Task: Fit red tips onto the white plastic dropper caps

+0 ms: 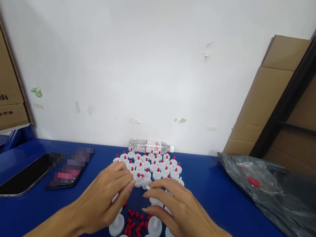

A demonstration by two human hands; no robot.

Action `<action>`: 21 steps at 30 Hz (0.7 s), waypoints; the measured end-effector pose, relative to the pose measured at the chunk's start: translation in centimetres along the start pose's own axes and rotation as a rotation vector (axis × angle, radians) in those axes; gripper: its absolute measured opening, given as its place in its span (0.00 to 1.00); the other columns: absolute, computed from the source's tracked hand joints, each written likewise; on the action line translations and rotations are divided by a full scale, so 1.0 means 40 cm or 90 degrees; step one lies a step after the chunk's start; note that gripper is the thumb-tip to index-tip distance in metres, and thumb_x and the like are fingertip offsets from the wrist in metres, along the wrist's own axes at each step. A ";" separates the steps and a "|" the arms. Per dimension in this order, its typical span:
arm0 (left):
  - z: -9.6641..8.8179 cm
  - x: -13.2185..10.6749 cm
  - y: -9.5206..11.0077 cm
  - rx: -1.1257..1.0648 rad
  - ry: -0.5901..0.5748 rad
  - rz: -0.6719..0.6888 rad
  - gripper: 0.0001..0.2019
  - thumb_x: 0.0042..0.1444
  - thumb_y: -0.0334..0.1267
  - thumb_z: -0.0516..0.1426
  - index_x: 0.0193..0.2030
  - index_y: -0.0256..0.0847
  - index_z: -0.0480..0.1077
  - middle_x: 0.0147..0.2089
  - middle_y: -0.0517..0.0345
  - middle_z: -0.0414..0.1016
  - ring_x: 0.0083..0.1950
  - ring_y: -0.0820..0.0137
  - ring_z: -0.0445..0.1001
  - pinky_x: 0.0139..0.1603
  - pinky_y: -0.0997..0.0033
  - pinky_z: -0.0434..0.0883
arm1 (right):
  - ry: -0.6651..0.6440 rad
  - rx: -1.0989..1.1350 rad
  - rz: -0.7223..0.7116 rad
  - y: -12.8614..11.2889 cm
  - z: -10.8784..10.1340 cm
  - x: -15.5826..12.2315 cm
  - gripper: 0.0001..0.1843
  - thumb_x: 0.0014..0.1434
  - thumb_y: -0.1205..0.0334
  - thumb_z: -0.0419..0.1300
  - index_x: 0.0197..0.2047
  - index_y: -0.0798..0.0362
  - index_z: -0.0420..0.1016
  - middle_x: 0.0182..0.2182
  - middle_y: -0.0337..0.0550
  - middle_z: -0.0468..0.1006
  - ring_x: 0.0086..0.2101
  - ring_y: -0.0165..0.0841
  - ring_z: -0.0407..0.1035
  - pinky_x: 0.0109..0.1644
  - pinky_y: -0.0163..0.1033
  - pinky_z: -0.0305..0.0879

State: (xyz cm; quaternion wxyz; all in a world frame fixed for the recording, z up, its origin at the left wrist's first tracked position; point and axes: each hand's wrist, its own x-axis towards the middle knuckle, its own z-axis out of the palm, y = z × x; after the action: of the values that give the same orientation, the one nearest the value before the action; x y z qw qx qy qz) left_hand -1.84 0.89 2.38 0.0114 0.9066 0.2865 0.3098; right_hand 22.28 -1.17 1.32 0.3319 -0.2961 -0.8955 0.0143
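My left hand [108, 194] is curled, its thumb pressed toward the index finger; whatever it pinches, if anything, is hidden. Opposite it, my right hand [176, 206] hovers over bare white nozzle caps, thumb and fingers apart. A white nozzle tip [148, 187] shows by its index fingertip. Beyond both hands stand several white nozzle caps with red tips [140, 168], packed in rows. Small loose red tips [141, 223] lie scattered between my wrists. Around them sit round white caps without red tips [155, 227], some partly covered by my hands.
A clear plastic bottle [151, 146] lies along the wall behind the caps. Two phones rest at left, one black [24, 176] and one with a lit screen [71, 170]. A grey plastic bag [275, 205] with red pieces lies at right. Cardboard [1, 65] stands at left.
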 end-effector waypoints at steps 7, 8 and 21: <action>0.022 0.001 -0.003 0.081 -0.059 -0.023 0.13 0.69 0.30 0.44 0.33 0.40 0.62 0.32 0.56 0.66 0.37 0.64 0.60 0.43 0.58 0.60 | -0.154 -0.004 0.005 -0.010 0.012 -0.008 0.17 0.73 0.59 0.49 0.60 0.48 0.70 0.57 0.43 0.77 0.62 0.37 0.64 0.71 0.51 0.50; 0.021 0.002 -0.001 0.080 -0.056 -0.026 0.13 0.69 0.30 0.44 0.33 0.40 0.62 0.33 0.56 0.66 0.38 0.64 0.60 0.43 0.58 0.60 | -0.163 0.002 0.007 -0.010 0.014 -0.009 0.17 0.74 0.58 0.48 0.60 0.47 0.70 0.57 0.43 0.77 0.62 0.36 0.65 0.71 0.51 0.49; 0.052 -0.004 0.002 0.137 0.022 0.064 0.03 0.68 0.31 0.54 0.44 0.41 0.68 0.40 0.55 0.70 0.40 0.64 0.63 0.42 0.62 0.62 | -0.001 0.025 0.087 0.000 -0.003 0.001 0.10 0.71 0.61 0.54 0.53 0.48 0.73 0.43 0.41 0.81 0.42 0.35 0.74 0.62 0.51 0.56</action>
State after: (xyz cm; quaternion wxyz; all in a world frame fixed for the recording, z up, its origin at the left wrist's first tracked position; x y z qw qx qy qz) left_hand -0.72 1.07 0.63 -0.1063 0.9102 0.2724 0.2931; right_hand 22.35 -1.16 1.43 0.3351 -0.3499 -0.8731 0.0546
